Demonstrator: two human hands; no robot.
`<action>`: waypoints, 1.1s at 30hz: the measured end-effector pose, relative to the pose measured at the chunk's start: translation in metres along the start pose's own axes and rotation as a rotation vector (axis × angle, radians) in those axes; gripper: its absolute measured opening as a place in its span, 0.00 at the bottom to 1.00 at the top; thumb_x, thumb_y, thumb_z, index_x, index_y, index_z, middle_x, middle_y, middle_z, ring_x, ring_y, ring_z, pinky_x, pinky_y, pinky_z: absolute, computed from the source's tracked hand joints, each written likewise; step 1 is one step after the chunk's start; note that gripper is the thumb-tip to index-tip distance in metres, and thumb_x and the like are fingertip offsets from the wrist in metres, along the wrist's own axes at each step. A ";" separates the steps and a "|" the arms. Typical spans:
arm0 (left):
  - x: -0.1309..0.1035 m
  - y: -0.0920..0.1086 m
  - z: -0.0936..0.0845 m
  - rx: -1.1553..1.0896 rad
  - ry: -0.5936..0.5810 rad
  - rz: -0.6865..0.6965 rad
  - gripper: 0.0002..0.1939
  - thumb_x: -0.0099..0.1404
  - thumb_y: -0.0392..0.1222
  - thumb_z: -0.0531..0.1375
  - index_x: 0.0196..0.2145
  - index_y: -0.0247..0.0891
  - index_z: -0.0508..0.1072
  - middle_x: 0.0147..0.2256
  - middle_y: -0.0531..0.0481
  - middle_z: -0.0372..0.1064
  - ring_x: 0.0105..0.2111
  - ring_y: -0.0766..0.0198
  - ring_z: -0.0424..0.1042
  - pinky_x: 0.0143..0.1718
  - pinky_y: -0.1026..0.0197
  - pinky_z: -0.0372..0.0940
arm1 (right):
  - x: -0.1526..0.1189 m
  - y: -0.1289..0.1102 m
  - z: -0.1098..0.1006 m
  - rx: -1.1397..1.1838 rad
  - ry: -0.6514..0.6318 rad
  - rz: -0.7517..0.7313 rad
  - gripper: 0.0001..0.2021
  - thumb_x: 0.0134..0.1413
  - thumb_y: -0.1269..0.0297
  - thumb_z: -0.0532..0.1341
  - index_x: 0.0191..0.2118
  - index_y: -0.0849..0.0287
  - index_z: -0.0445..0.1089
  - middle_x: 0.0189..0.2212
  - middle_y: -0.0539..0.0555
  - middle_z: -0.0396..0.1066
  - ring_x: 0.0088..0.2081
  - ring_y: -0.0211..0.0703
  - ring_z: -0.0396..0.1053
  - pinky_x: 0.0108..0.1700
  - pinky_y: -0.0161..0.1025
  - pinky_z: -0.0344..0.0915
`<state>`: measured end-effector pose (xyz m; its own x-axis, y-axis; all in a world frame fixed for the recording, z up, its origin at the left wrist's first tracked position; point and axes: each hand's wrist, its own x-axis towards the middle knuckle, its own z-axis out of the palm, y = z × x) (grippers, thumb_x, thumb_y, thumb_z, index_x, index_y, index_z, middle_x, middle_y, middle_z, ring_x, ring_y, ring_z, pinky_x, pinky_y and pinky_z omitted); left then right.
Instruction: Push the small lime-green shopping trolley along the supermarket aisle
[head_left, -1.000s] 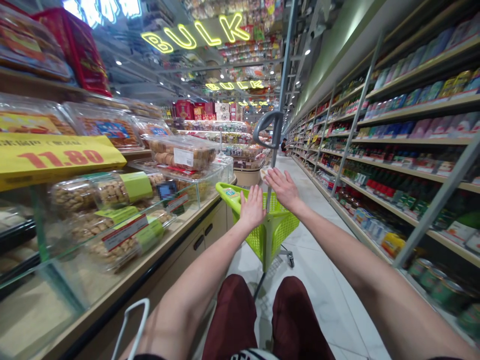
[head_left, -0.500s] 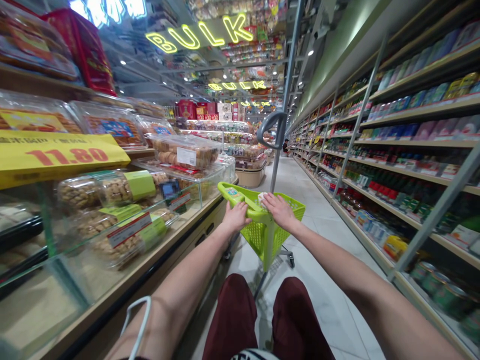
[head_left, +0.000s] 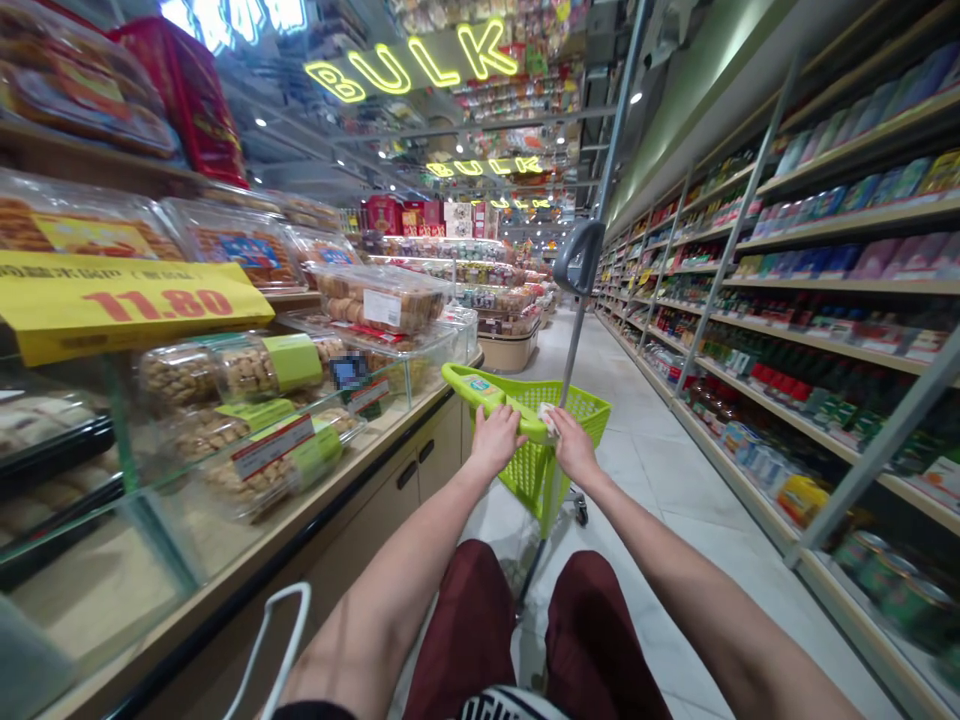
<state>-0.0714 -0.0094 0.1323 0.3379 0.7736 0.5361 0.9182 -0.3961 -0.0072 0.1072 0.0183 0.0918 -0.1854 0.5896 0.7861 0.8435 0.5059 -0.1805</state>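
Observation:
A small lime-green shopping cart (head_left: 536, 480) stands in front of my knees, with a grey pole (head_left: 576, 340) rising from it and a dark grey loop handle (head_left: 577, 258) on the pole. My left hand (head_left: 496, 438) is closed round the cart's green rim bar (head_left: 465, 378), beside a printed label on it. My right hand (head_left: 574, 442) pinches a crumpled white wipe (head_left: 550, 418) and presses it against the right part of that bar. Whether the wipe is paper or cloth is unclear.
Along the left runs a glass-edged counter (head_left: 262, 480) with clear boxes of baked snacks (head_left: 386, 298) and a yellow price sign (head_left: 135, 305). Tall stocked shelves (head_left: 847, 290) line the right. Pale tiled floor (head_left: 645, 500) stretches down the aisle. One cart wheel (head_left: 580, 508) shows behind the basket.
My right hand has gone from lying flatter with fingers extended to a pinch round the white wipe, now a little lower. The cart and its pole appear slightly further right in view.

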 end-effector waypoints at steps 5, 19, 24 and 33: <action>0.007 0.036 0.004 0.011 0.024 -0.007 0.19 0.59 0.50 0.56 0.46 0.38 0.65 0.46 0.42 0.65 0.50 0.53 0.60 0.55 0.45 0.46 | 0.012 0.009 -0.028 -0.062 -0.122 0.052 0.22 0.45 0.79 0.49 0.45 0.61 0.70 0.45 0.59 0.70 0.47 0.44 0.67 0.51 0.43 0.63; 0.013 -0.004 0.007 0.023 -0.108 -0.025 0.28 0.64 0.53 0.44 0.59 0.41 0.50 0.61 0.42 0.47 0.61 0.55 0.43 0.57 0.39 0.40 | 0.016 0.013 -0.065 -0.197 -0.230 0.104 0.17 0.47 0.77 0.52 0.42 0.62 0.71 0.43 0.60 0.71 0.43 0.46 0.69 0.45 0.37 0.64; 0.015 0.011 0.008 0.031 -0.129 -0.061 0.30 0.63 0.53 0.45 0.60 0.39 0.49 0.61 0.40 0.45 0.61 0.53 0.41 0.56 0.36 0.39 | 0.012 -0.011 -0.046 -0.116 -0.176 -0.045 0.19 0.51 0.75 0.48 0.46 0.61 0.68 0.47 0.60 0.68 0.48 0.45 0.65 0.50 0.42 0.61; 0.013 0.022 0.008 0.023 -0.117 -0.027 0.32 0.62 0.54 0.46 0.60 0.37 0.48 0.61 0.40 0.45 0.61 0.51 0.41 0.57 0.38 0.38 | 0.004 0.041 -0.066 -0.339 -0.118 0.136 0.19 0.48 0.76 0.49 0.45 0.63 0.69 0.40 0.61 0.70 0.42 0.46 0.66 0.46 0.39 0.59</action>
<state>-0.0449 -0.0043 0.1322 0.3339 0.8369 0.4338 0.9313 -0.3639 -0.0148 0.1739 -0.0002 0.1264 -0.1001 0.7154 0.6915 0.9797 0.1922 -0.0570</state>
